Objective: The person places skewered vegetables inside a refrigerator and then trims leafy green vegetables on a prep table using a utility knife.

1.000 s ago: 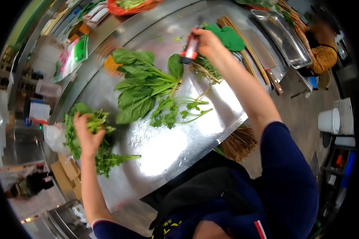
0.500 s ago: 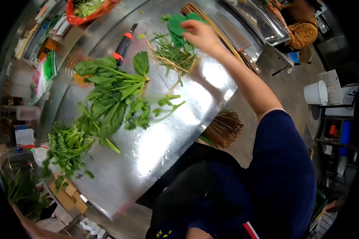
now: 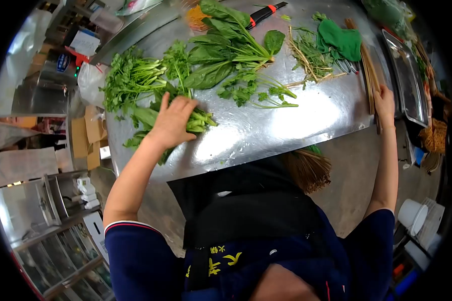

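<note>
My left hand (image 3: 175, 120) bends over a bunch of leafy greens (image 3: 201, 120), fingers on the far side and thumb nearer me. The cut stems stick out to its right. My right hand (image 3: 384, 103) is closed round a knife handle (image 3: 378, 126) at the table's right edge, beside long thin sticks (image 3: 366, 75); the blade is hidden. Broad-leaf greens (image 3: 226, 47) lie mid-table, with a celery-like bunch (image 3: 140, 75) to the left and loose leafy sprigs (image 3: 258, 89) nearer me.
A black-and-red utility knife (image 3: 261, 15) lies at the back of the metal table (image 3: 256, 135). A green cloth (image 3: 339, 39), scissors (image 3: 347, 66) and trimmings (image 3: 311, 55) are right of centre. A metal tray (image 3: 409, 83) stands at far right; a stick bundle (image 3: 309, 170) is below the front edge.
My left hand has come in from the lower left with the greens and laid them on the table. My right hand has left the green cloth and closed round the knife handle.
</note>
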`<state>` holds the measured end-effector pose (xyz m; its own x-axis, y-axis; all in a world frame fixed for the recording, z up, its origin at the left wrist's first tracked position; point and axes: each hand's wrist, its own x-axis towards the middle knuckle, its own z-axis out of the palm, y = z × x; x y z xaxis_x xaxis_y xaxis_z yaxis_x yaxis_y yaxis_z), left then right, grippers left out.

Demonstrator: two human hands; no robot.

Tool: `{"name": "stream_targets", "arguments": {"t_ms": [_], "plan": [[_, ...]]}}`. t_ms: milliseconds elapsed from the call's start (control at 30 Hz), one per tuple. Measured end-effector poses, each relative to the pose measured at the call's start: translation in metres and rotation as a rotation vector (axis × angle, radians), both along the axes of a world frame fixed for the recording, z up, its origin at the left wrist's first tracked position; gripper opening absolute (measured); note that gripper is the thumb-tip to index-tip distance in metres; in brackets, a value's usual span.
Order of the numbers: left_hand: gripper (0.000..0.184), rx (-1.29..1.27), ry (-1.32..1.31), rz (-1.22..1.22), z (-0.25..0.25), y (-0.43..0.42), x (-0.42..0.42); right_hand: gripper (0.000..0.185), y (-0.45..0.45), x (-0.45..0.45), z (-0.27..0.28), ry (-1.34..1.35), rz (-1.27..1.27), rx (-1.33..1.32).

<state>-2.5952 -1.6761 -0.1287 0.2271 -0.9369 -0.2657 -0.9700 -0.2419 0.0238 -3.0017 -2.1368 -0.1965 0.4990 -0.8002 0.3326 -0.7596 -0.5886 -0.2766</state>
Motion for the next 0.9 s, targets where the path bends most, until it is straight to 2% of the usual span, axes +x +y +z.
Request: {"name": "stream_targets", "arguments": {"t_ms": [67,100,133,200,267,300,333,400,467,500,567,667,700,833,900], "plan": [[0.095,-0.136,-0.077,0.101,0.021,0.006,-0.015,0.037,-0.005,-0.022,0.009,-0.058,-0.071,-0.092],[0.107,-0.135,-0.035,0.166,0.033,0.012,-0.017,0.037,-0.008,-0.031,0.015,-0.174,0.014,-0.072],[0.096,-0.253,-0.069,0.198,0.045,0.016,-0.024,0.037,-0.004,-0.038,0.023,-0.319,0.027,0.087],[0.069,-0.507,-0.003,0.300,0.055,0.026,-0.039,0.035,0.062,-0.013,0.060,-0.736,-0.087,0.355],[0.038,-0.691,0.278,0.367,0.033,0.031,-0.055,0.032,0.110,-0.004,0.077,-0.803,0.086,0.669],[0.022,-0.694,0.647,0.538,0.032,0.022,-0.077,0.030,0.135,0.004,0.078,-0.734,0.134,0.743],[0.027,-0.627,0.866,0.588,0.029,0.012,-0.095,0.027,0.161,0.013,0.076,-0.662,0.181,0.818],[0.046,-0.817,1.375,0.615,0.020,-0.010,-0.127,0.029,0.212,0.022,0.082,-0.460,0.287,1.319],[0.042,-1.053,1.702,0.740,0.012,-0.017,-0.130,0.031,0.246,0.027,0.074,-0.268,0.533,1.428],[0.040,-1.022,1.809,0.758,0.007,-0.012,-0.123,0.030,0.253,0.025,0.071,-0.146,0.601,1.460],[0.038,-0.958,2.023,0.792,-0.002,0.004,-0.111,0.028,0.262,0.018,0.069,-0.132,0.553,1.612],[0.035,-0.829,1.891,0.947,-0.014,0.002,-0.137,0.027,0.260,0.025,0.069,-0.070,0.641,1.669],[0.034,-0.728,1.965,0.869,-0.015,-0.001,-0.147,0.027,0.260,0.031,0.072,-0.059,0.684,1.687],[0.036,-0.351,2.181,0.651,-0.011,-0.006,-0.174,0.026,0.288,0.092,0.092,0.028,0.603,2.014],[0.037,-0.431,2.089,0.732,-0.020,0.008,-0.171,0.027,0.304,0.105,0.093,-0.036,0.506,2.268]]}}
